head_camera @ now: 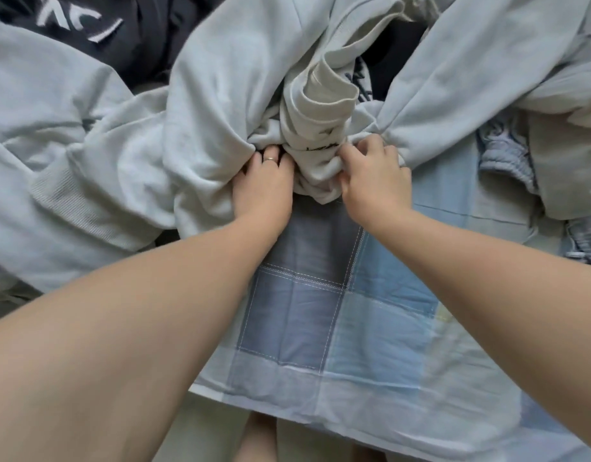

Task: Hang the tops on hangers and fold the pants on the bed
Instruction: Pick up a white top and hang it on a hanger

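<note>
A heap of clothes lies across the bed (321,328), which has a blue patchwork cover. A pale grey-green sweatshirt (220,88) spreads over the middle and left of the heap. Bunched in its folds is a cream garment (321,105) with dark lettering. My left hand (264,185), a ring on one finger, digs its fingers into the sweatshirt fabric beside the cream bunch. On the other side, my right hand (374,175) pinches the cream garment's lower edge with curled fingers. Both hands' fingertips are hidden in cloth. No hanger is in view.
A black top with white letters (87,25) lies at the back left. Blue-grey pants with an elastic waistband (507,155) are crumpled at the right, partly under another pale grey garment (487,61). The bed's front edge runs near my legs at the bottom.
</note>
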